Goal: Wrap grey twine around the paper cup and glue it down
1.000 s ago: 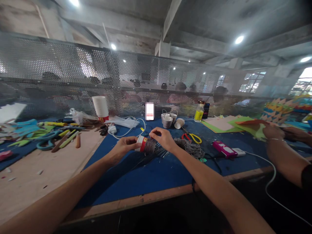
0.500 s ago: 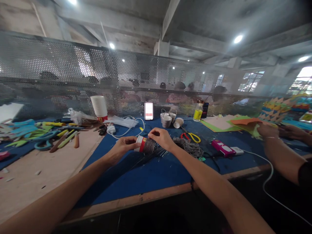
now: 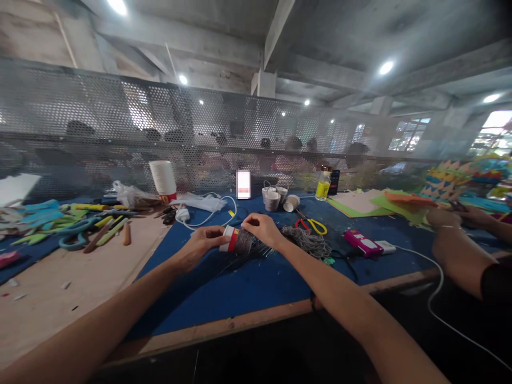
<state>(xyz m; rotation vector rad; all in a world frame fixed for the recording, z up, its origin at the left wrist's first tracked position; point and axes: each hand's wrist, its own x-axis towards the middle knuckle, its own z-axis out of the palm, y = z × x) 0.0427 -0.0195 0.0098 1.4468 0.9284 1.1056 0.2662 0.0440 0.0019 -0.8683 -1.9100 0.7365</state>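
Note:
A red and white paper cup (image 3: 231, 239) lies tilted on its side above the blue table mat (image 3: 192, 301), its right part wrapped in grey yarn. My left hand (image 3: 206, 242) grips the cup's white end between thumb and fingers. Against the upper edge of the wrapped part, my right hand (image 3: 260, 229) is closed in a pinch; what its fingertips hold is too small to make out. A loose bundle of grey yarn (image 3: 306, 241) rests just right of my right hand, with dark thin strands running beneath the cup.
Behind stand small wrapped cups (image 3: 272, 198), a yellow-labelled bottle (image 3: 323, 185) and a stack of paper cups (image 3: 163, 178). Scissors (image 3: 316, 226) and a magenta box (image 3: 362, 243) lie right. Blue scissors (image 3: 78, 234) lie left. Another person's hands (image 3: 442, 218) are at far right.
My right hand has shifted slightly down and left along the wrapped part of the cup. My left hand keeps its grip. At right, the other person's hands and the coloured paper have moved.

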